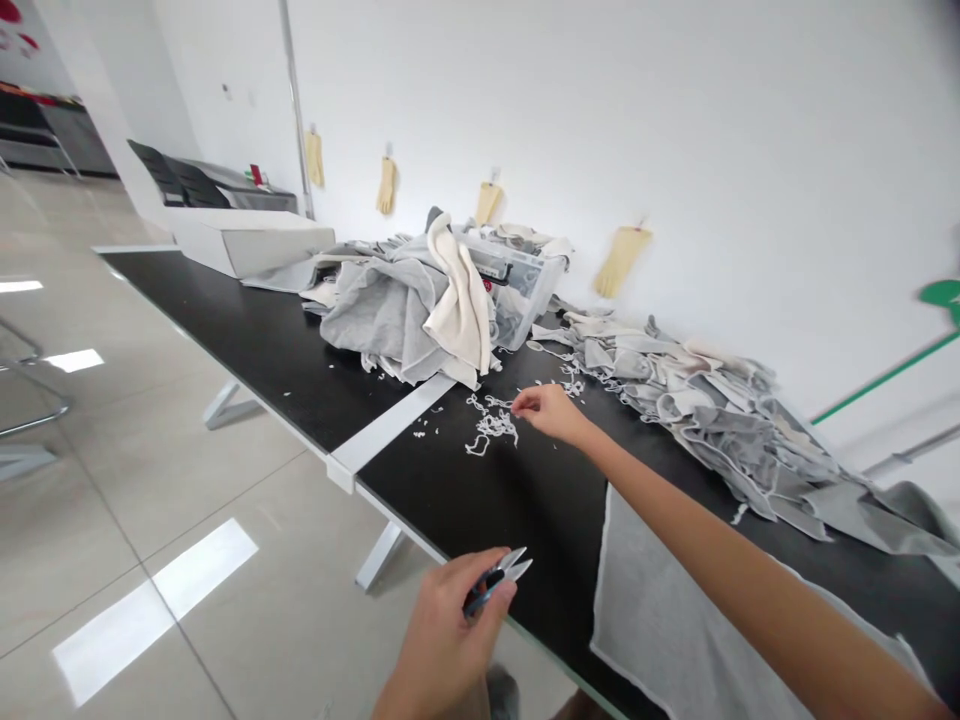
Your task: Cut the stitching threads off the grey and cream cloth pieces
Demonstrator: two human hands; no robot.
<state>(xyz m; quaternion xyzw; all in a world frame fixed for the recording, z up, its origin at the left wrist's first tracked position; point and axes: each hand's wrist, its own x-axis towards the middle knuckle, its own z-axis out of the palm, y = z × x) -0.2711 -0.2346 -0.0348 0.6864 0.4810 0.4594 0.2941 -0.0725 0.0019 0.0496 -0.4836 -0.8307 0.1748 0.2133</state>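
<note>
Near the table's front edge, my left hand (459, 610) is closed around a pair of thread snips (504, 578), their two pointed blades apart and facing right. My right hand (553, 412) reaches over the black table, its fingertips pinched together just right of a small heap of white thread scraps (496, 420). Whatever the pinch holds, if anything, is too small to make out. Under my right forearm a grey cloth (660, 610) with a pale stitched edge lies flat on the table.
A pile of grey and cream cloths (397, 300) leans against a clear plastic bin (521, 290). Grey fabric pieces (697, 400) lie heaped along the wall. A white box (247, 240) stands at the far left. Yellow gloves (621, 260) hang on the wall.
</note>
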